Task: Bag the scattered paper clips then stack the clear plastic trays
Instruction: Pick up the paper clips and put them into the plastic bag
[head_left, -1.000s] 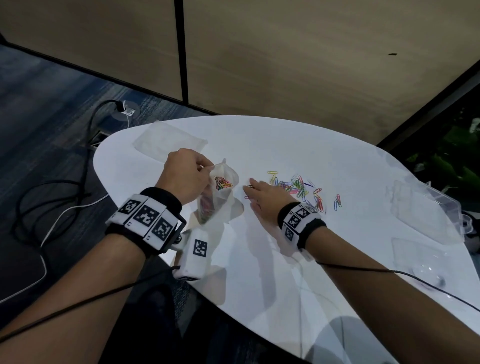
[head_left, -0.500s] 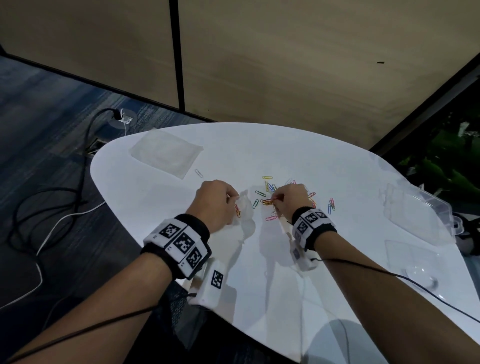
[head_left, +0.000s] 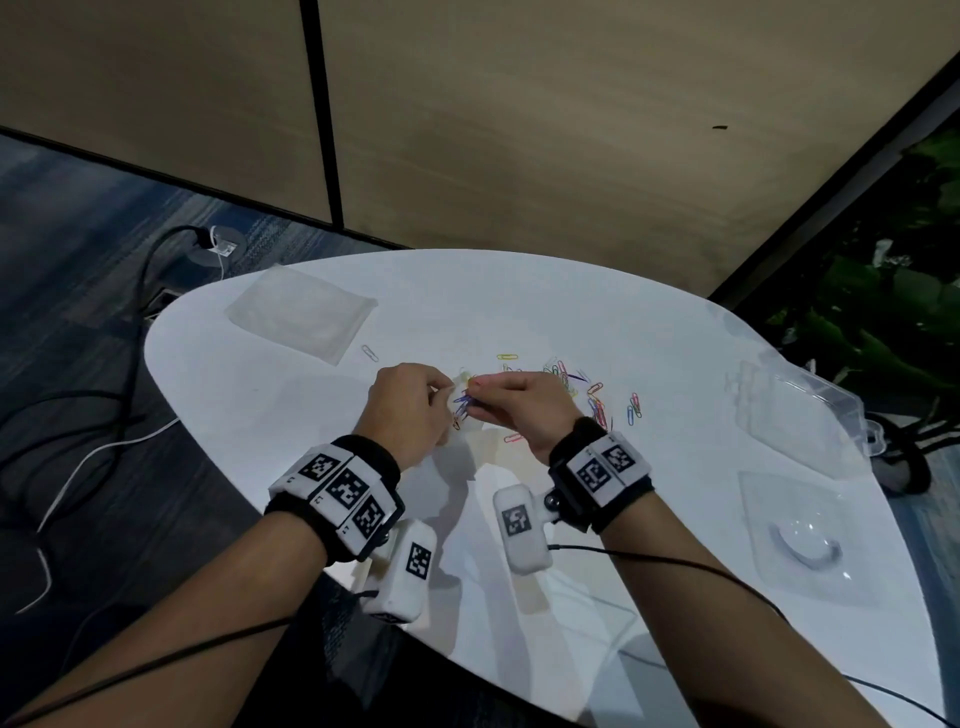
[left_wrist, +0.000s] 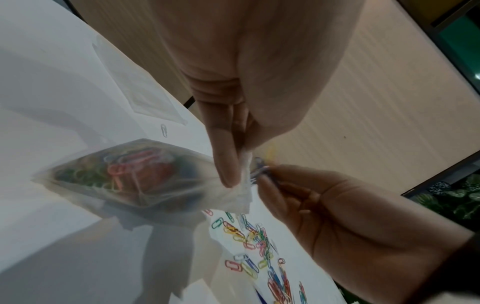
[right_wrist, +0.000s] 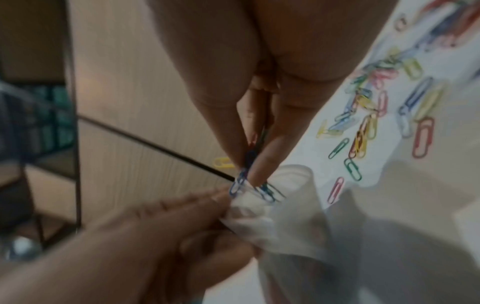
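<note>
Now the right hand (head_left: 511, 410), off the table (head_left: 571, 312) since a moment ago, pinches a few clips (right_wrist: 249, 164) at the mouth of the bag (left_wrist: 145, 174) pinched by the left hand (head_left: 408, 410), while many clips lie loose and the trays (head_left: 800, 410) wait unstacked.

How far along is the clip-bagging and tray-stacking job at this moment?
Partly done: the bag already holds many coloured clips. In hand: the left hand pinches the bag's mouth while the right hand feeds in a pinch of blue clips. Left: the loose clips on the table and two clear trays, still apart, unstacked.
</note>
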